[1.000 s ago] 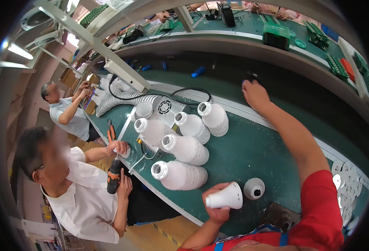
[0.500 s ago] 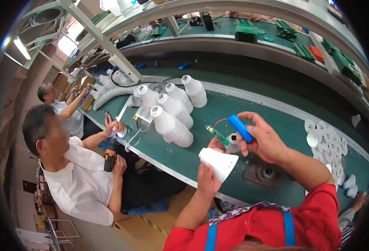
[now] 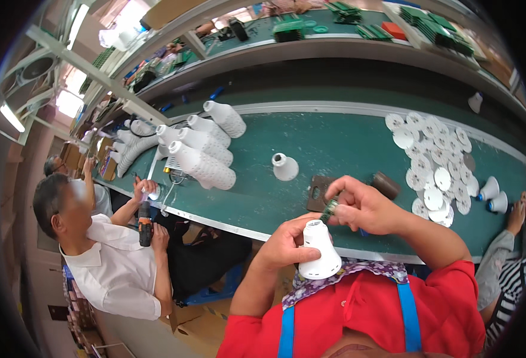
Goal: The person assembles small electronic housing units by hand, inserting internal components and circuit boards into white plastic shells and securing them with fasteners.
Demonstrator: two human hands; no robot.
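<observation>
My left hand (image 3: 284,243) is closed around a white cone-shaped plastic housing (image 3: 321,262), narrow neck up and wide end down, close in front of my body. Just above the neck, my right hand (image 3: 364,206) pinches a small green circuit board (image 3: 330,210). The board's lower end meets the neck opening; whether it has gone inside I cannot tell. A bit of blue cylinder (image 3: 363,232) shows beneath my right hand, mostly hidden by it.
Another white housing (image 3: 285,168) stands mid-bench near a brown metal block (image 3: 318,194) and a dark cylinder (image 3: 386,185). Stacked housings (image 3: 206,156) are left, white discs (image 3: 435,200) right. A co-worker on the left holds a drill (image 3: 145,225); another person's hand (image 3: 517,216) is far right.
The white housing has been turned upright and drawn toward my body. My right hand has brought the circuit board to its neck, and the blue cylinder has dropped below that hand. The view has swung right.
</observation>
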